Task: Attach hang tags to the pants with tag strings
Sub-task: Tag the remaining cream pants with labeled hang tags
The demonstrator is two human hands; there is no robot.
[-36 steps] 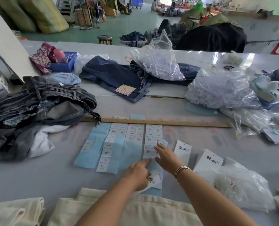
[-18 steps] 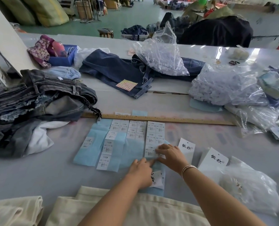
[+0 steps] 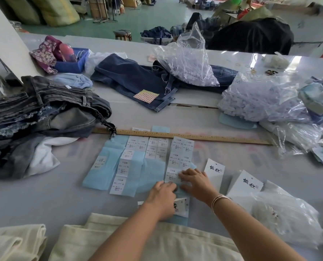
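Note:
Cream pants lie folded at the table's near edge. Beyond them, strips of size stickers on pale blue backing are laid out below a wooden ruler. My left hand holds a white hang tag under its palm, its curled fingertips on the rightmost strip's lower end. My right hand pinches the lowest size sticker of that strip. More hang tags and a second stack lie to the right, beside a plastic bag of tag strings.
A pile of grey denim fills the left side. Dark blue jeans lie at the back under a clear bag. More plastic bags crowd the right. A blue tray sits back left.
My right hand pulled back along the rightmost strip and curled its fingers on the lowest sticker. My left hand moved up beside it. The camera tilted down a little.

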